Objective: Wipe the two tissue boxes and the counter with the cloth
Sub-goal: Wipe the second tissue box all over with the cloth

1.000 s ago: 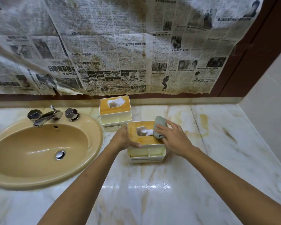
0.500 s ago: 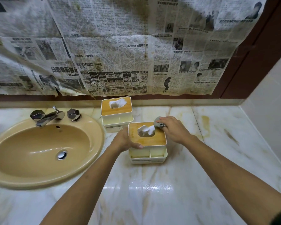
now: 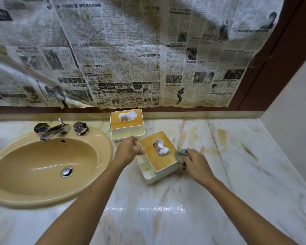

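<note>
You've swung the near tissue box point(image 3: 155, 160) round, so its compartments now face the sink point(image 3: 42, 161). Your right grip point(image 3: 197, 163) has dropped from the lid to the box's right side, clutching the cloth point(image 3: 181, 153). Your left grip point(image 3: 128, 150) holds its far-left corner. The far tissue box point(image 3: 126, 123) stands just behind on the bench point(image 3: 219, 174).

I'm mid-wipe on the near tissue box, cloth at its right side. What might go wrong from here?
1. The near tissue box sits skewed, with only the left hand steadying one corner. A firm push from the cloth in the right hand might slide it into the far tissue box or toward the sink.
2. The tissue sticking up from the slot could snag or get dirtied if the cloth crosses the lid.
</note>
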Motion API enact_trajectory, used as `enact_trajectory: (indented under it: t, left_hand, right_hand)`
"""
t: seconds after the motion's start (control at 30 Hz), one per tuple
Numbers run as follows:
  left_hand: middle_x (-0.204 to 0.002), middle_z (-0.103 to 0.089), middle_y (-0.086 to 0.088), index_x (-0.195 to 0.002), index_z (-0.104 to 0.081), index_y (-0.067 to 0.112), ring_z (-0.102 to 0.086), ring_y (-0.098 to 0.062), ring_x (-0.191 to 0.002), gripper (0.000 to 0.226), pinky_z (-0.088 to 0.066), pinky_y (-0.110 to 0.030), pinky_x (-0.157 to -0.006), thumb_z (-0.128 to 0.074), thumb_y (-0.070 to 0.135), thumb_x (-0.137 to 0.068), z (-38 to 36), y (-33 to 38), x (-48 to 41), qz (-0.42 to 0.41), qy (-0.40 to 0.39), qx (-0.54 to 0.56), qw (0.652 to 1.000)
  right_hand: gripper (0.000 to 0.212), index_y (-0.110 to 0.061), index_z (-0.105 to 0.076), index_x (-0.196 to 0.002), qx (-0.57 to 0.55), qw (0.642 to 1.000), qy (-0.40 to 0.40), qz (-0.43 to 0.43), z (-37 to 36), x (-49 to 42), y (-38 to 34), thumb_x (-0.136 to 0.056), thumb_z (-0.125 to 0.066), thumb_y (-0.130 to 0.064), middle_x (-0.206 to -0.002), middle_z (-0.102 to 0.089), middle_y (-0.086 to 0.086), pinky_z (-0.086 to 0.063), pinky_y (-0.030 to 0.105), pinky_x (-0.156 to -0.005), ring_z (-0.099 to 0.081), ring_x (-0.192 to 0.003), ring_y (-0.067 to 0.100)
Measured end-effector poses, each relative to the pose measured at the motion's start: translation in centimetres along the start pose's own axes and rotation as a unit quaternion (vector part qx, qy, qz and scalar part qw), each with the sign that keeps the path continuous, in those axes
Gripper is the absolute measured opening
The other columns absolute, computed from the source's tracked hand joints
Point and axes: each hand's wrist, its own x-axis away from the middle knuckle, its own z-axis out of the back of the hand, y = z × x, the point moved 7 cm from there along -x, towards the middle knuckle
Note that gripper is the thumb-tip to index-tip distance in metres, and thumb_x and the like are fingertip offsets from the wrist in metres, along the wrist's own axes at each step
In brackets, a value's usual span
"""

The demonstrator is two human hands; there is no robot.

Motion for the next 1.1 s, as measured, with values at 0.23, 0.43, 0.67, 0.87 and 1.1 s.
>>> enact_trajectory:
  t: [0.23,0.43,0.67,0.87,1.1]
  left_hand:
    - [-0.109,-0.072,0.003,-0.119,-0.07,0.023,-0.065,-0.017,-0.1,0.035,-0.051,-0.036,-0.093,-0.059,0.005,-0.091,-1.4,0.6,0.4,-0.037,-0.023,0.041,0.998]
    - [-0.116,-0.07,0.006,-0.124,-0.069,0.026,-0.061,-0.015,-0.11,0.041,-0.048,-0.041,-0.1,-0.059,0.005,-0.09,-1.7,-0.2,0.7,-0.031,-0.04,0.072,0.996]
    - [-0.115,-0.07,0.008,-0.123,-0.068,0.029,-0.062,-0.016,-0.109,0.04,-0.049,-0.042,-0.099,-0.061,0.007,-0.09,-1.8,-0.7,0.3,-0.018,-0.03,0.054,0.998]
    - [-0.118,-0.07,0.01,-0.124,-0.068,0.03,-0.061,-0.016,-0.111,0.039,-0.049,-0.042,-0.099,-0.062,0.01,-0.091,-1.8,-0.8,0.1,-0.017,-0.035,0.044,0.998]
    - [-0.126,-0.067,0.007,-0.125,-0.067,0.028,-0.059,-0.017,-0.118,0.038,-0.048,-0.041,-0.101,-0.064,0.012,-0.091,-1.8,-0.6,-0.1,-0.022,-0.039,0.014,0.999]
  right_hand:
    - [0.017,-0.01,-0.058,-0.078,-0.062,0.996,-0.061,-0.024,-1.9,3.7,-0.9,-0.093,-0.051,-0.013,-0.08,-0.061,0.007,-0.043,0.036,-0.069,-0.057,-0.08,0.027]
    - [0.017,-0.01,-0.068,-0.098,-0.274,0.955,0.04,-0.109,0.3,3.4,-0.9,-0.097,-0.051,-0.01,-0.091,-0.069,0.013,-0.06,0.045,-0.077,-0.069,-0.079,0.025]
    - [0.044,-0.019,-0.057,-0.135,0.038,0.986,-0.056,0.154,-1.2,1.6,-4.2,-0.094,-0.042,-0.015,-0.143,-0.052,0.0,-0.033,0.029,-0.112,-0.043,-0.135,0.016]
    - [0.052,-0.024,-0.06,-0.131,0.255,0.929,-0.062,0.26,-2.9,3.4,-3.8,-0.089,-0.032,-0.036,-0.142,-0.054,-0.003,-0.041,0.044,-0.105,-0.046,-0.133,0.029]
    - [0.06,-0.035,-0.043,-0.145,0.342,0.907,-0.114,0.216,-2.4,-0.4,-3.1,-0.091,-0.019,-0.044,-0.156,-0.035,-0.007,-0.021,0.049,-0.117,-0.023,-0.146,0.031]
